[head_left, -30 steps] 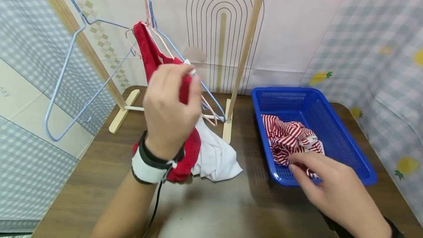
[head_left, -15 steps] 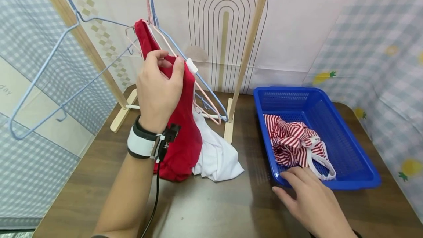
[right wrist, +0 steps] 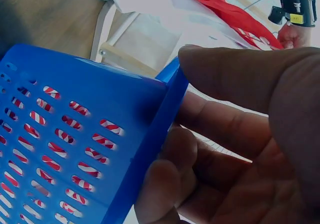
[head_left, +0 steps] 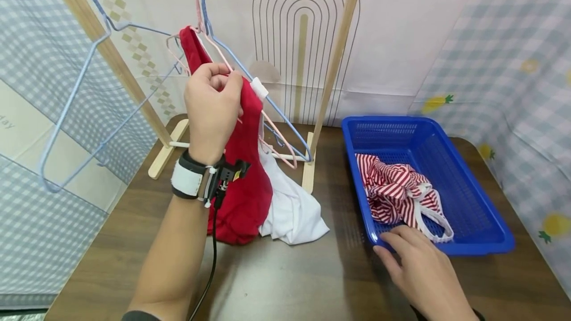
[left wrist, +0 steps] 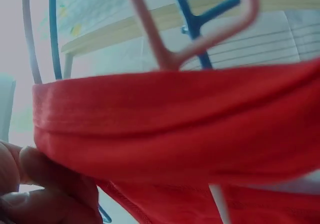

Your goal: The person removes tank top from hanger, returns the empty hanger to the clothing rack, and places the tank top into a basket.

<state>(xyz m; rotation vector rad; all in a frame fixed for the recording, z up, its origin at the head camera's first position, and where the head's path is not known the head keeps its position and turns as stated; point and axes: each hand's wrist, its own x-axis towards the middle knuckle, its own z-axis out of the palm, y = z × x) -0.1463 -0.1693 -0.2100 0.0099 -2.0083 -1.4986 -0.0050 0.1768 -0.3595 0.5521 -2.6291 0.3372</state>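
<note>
A red sleeveless garment (head_left: 247,177) hangs from a pink hanger (head_left: 281,128), its lower part bunched on the table. My left hand (head_left: 214,100) pinches its upper edge near the neckline. In the left wrist view the red fabric (left wrist: 165,119) spans the picture, with fingertips (left wrist: 55,181) at its lower left edge. My right hand (head_left: 417,261) grips the near left corner of a blue plastic basket (head_left: 475,177); the thumb (right wrist: 225,74) lies over the rim. Inside the basket lies a crumpled red-and-white striped garment (head_left: 392,185) with white trim.
A white garment (head_left: 292,212) hangs behind the red one, beside a blue hanger (head_left: 241,66). Another blue hanger (head_left: 80,83) hangs at the left. The wooden rack (head_left: 341,43) stands on the brown table (head_left: 285,281), with patterned cloth behind.
My left hand has come down onto the red garment and closed on its edge. The right hand has moved from above the striped garment to the basket's near rim.
</note>
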